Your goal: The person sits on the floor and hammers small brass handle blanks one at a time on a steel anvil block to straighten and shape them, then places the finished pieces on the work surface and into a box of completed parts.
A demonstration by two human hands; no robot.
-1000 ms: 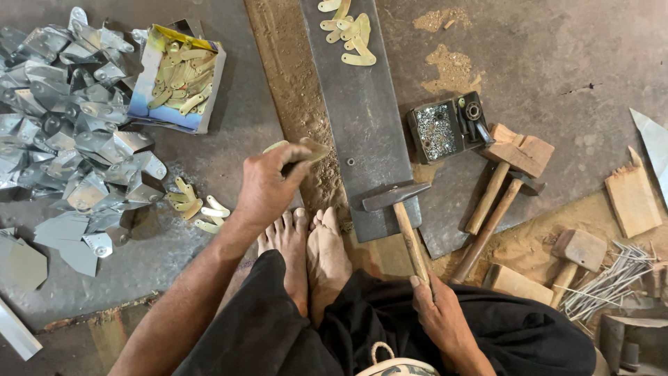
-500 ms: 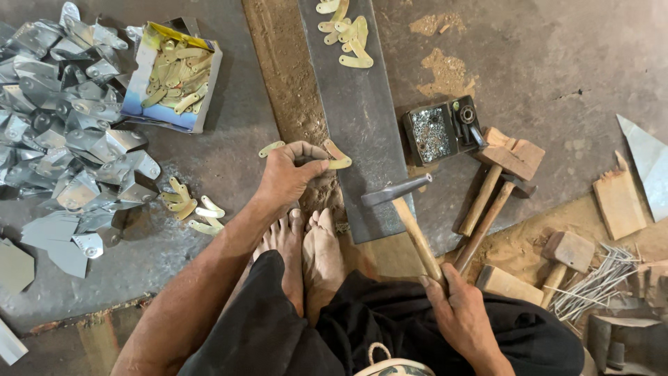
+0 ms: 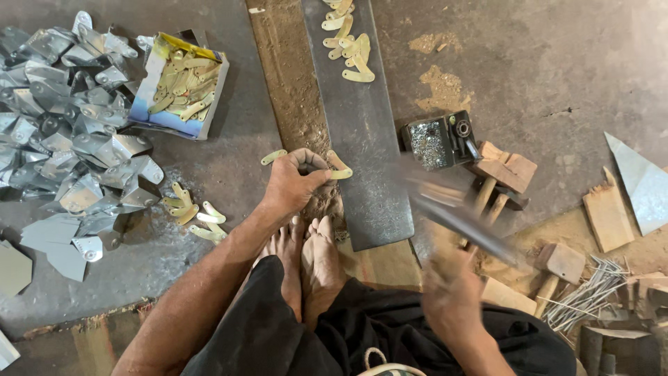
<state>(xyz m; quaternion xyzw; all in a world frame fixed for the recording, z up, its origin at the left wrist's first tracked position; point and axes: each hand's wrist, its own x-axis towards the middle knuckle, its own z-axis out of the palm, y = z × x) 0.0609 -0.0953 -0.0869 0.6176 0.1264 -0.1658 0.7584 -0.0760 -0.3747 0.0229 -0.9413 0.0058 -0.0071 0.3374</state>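
— While the left hand (image 3: pixel 292 184) is resting low on the floor beside the dark metal slab (image 3: pixel 362 139), what are its fingers doing?

— They are curling closed around a pale curved metal piece (image 3: pixel 339 167), pinching it so that one end is poking out over the slab's left edge. Another curved piece (image 3: pixel 273 157) is lying on the ground just left of the knuckles, apart from the hand.

— And the right hand (image 3: pixel 452 296)?

— It is showing as a blur at the lower right, clenching the wooden handle of a hammer (image 3: pixel 463 223). The hammer is smearing across the picture too, slanting up and left toward the slab, with its head hanging near the slab's right edge. Whether it is touching the slab, I cannot tell.

— What is lying about them?

— The person's bare feet (image 3: pixel 309 254) are sitting together just below the left hand, against the slab's lower corner. More curved pieces are lying at the far end of the slab (image 3: pixel 348 45), and a small heap of them (image 3: pixel 191 212) is sitting on the floor left of the forearm. An open cardboard box (image 3: pixel 182 87) is holding others, next to a big pile of grey sheet-metal offcuts (image 3: pixel 66 139). Right of the slab, a small black block tool (image 3: pixel 438 139) is standing near spare wooden mallets (image 3: pixel 504 170), and a bundle of wires (image 3: pixel 584 296) is lying further right.
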